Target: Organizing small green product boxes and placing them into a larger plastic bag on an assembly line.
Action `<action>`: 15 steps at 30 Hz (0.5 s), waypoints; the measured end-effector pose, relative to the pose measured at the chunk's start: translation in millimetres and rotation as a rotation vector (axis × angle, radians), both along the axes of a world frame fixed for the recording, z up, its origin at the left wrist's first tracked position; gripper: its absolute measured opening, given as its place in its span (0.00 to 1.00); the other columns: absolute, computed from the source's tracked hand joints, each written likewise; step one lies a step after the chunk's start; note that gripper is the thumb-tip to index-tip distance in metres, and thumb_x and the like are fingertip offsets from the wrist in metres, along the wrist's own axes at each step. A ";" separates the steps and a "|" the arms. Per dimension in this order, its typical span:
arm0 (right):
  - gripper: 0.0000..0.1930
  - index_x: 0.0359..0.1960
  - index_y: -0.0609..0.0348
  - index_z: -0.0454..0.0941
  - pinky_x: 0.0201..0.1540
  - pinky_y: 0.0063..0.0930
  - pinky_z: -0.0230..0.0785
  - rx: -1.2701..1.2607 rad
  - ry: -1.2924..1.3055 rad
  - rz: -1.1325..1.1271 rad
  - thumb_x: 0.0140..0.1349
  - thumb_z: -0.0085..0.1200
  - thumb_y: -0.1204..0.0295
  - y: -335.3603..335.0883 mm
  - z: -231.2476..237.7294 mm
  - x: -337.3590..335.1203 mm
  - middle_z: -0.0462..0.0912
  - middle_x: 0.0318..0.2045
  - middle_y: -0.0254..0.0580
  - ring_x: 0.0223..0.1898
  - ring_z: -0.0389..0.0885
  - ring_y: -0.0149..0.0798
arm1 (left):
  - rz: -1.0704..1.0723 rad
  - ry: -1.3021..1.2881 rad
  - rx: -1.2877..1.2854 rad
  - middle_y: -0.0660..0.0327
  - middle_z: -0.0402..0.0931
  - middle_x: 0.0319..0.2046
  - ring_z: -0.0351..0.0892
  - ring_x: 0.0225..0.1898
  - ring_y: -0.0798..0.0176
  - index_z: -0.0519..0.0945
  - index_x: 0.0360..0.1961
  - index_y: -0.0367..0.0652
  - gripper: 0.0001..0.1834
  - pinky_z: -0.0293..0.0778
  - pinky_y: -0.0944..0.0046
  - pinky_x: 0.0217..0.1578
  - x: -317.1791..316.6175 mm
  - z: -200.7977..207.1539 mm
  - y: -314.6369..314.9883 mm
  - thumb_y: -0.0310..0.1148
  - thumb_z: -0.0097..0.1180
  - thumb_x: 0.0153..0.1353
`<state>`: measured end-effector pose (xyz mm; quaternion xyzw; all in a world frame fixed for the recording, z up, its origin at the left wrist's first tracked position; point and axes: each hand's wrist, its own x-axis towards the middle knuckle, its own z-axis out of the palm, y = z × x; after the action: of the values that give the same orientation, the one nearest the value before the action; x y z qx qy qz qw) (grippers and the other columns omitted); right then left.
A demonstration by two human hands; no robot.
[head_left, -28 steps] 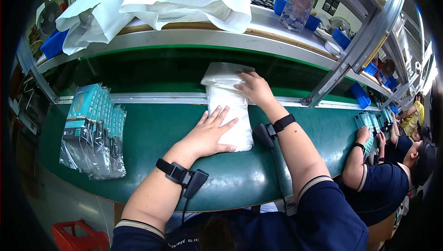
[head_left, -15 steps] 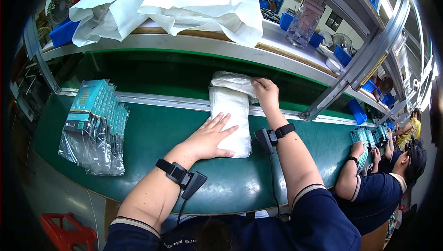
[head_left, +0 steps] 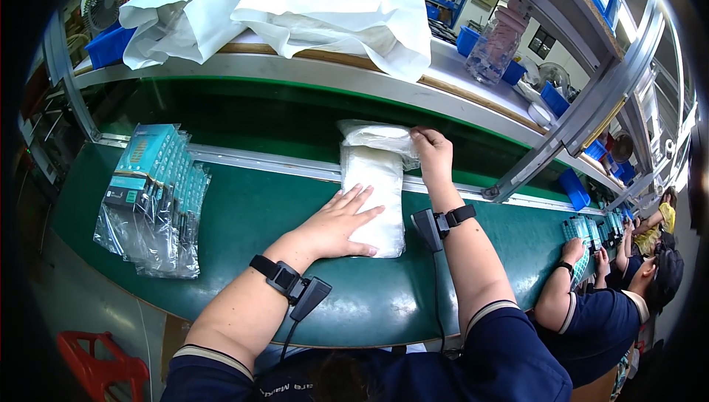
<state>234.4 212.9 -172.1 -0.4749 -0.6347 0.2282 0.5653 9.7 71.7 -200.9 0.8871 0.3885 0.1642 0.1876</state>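
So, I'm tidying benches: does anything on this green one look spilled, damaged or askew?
Nothing looks spilled or damaged. The plastic bags bunch up at the far end, where the right hand grips them, which seems just handling. The wrapped packages overlap in a row.

The flat stack of white bags is made of thin, translucent, wrinkled plastic film. A smooth, glossy finish is shown by the dark green tabletop, while a satin metal look is given by the long grey rail. The teal-and-black rectangular packets are sheathed in shiny, crinkled clear plastic. The navy short sleeve is cut from matt cloth.
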 end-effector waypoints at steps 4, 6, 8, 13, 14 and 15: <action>0.07 0.37 0.67 0.83 0.40 0.22 0.70 0.090 -0.119 0.061 0.61 0.57 0.76 -21.2 -6.8 -15.8 0.82 0.36 0.38 0.36 0.78 0.30 | 0.005 0.004 0.011 0.49 0.40 0.74 0.35 0.75 0.46 0.60 0.70 0.56 0.45 0.39 0.49 0.71 0.0 -1.1 -1.1 0.61 0.59 0.55; 0.06 0.36 0.66 0.83 0.41 0.22 0.71 0.104 -0.155 0.060 0.60 0.57 0.76 -20.6 -15.4 -13.7 0.82 0.36 0.39 0.37 0.79 0.32 | 0.008 0.009 0.006 0.49 0.40 0.74 0.35 0.75 0.46 0.60 0.70 0.56 0.45 0.40 0.49 0.71 0.9 -0.4 -0.1 0.61 0.59 0.55; 0.06 0.36 0.65 0.83 0.41 0.23 0.72 0.160 -0.209 0.017 0.59 0.57 0.77 -21.3 -19.0 -12.3 0.82 0.36 0.41 0.37 0.80 0.34 | 0.008 0.016 0.016 0.49 0.40 0.74 0.35 0.75 0.46 0.60 0.70 0.55 0.45 0.40 0.49 0.71 1.1 0.6 0.6 0.60 0.60 0.55; 0.05 0.33 0.65 0.83 0.41 0.27 0.74 0.132 -0.172 -0.031 0.57 0.58 0.78 -19.5 -19.5 -8.3 0.83 0.35 0.43 0.36 0.83 0.40 | 0.008 0.021 0.016 0.49 0.40 0.74 0.35 0.75 0.46 0.60 0.70 0.55 0.45 0.40 0.49 0.71 0.8 0.9 -0.1 0.60 0.60 0.55; 0.05 0.33 0.65 0.83 0.41 0.27 0.74 0.112 -0.173 0.001 0.57 0.58 0.78 -21.2 -19.7 -8.5 0.83 0.35 0.43 0.37 0.83 0.40 | 0.014 0.022 0.011 0.49 0.40 0.74 0.35 0.75 0.46 0.60 0.70 0.55 0.45 0.40 0.49 0.71 0.4 0.6 -0.3 0.60 0.60 0.55; 0.05 0.33 0.65 0.83 0.42 0.27 0.74 0.093 -0.173 0.033 0.57 0.58 0.78 -22.5 -19.5 -8.6 0.83 0.36 0.43 0.37 0.83 0.40 | 0.015 0.021 0.011 0.49 0.40 0.74 0.35 0.75 0.46 0.60 0.70 0.55 0.45 0.40 0.49 0.71 0.1 0.7 -0.6 0.60 0.60 0.55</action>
<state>225.7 190.4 -191.6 -0.4557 -0.6988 0.1661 0.5258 9.7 71.1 -200.1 0.8868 0.3961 0.1586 0.1774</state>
